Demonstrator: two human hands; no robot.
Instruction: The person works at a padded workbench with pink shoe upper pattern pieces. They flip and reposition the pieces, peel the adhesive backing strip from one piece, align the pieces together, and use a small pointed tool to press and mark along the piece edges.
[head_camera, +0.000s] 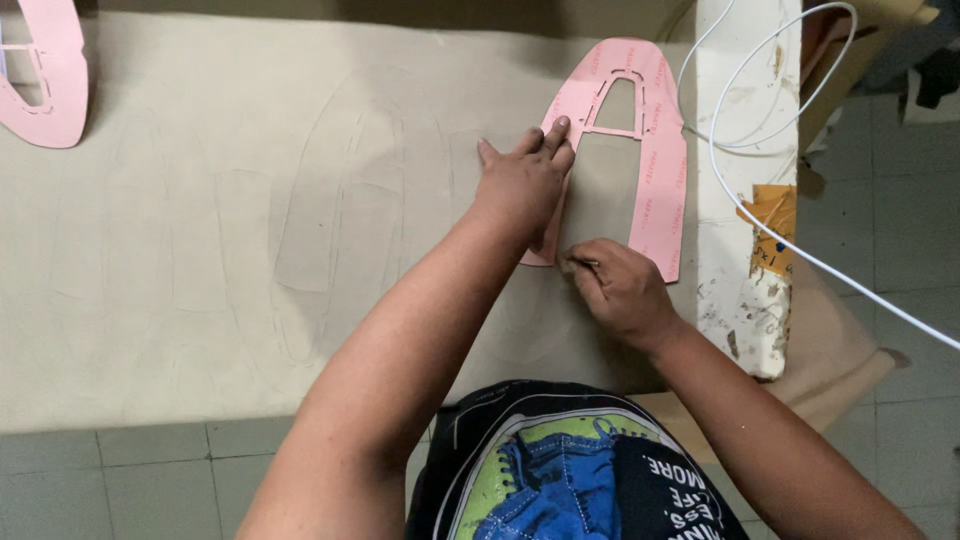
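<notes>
- The pink template (665, 170) looks like thin, stiff card, matt and smooth.
- The beige sheet (200, 250) covering the desk looks like soft, matt leather or cloth, with faint traced outlines.
- The desk edge (740, 300) is chipped, white-painted wood, rough.
- The cable (800, 255) is glossy white plastic.
- The floor (130, 480) is smooth tile.

Single head cam, worn by the person, looks steeply down and fwd over their chest onto the beige sheet (200, 250) on the work table, close in at arm's reach. Frame spans the pink template (655, 150) at top right to tiled floor (880, 230) at right and bottom.
</notes>
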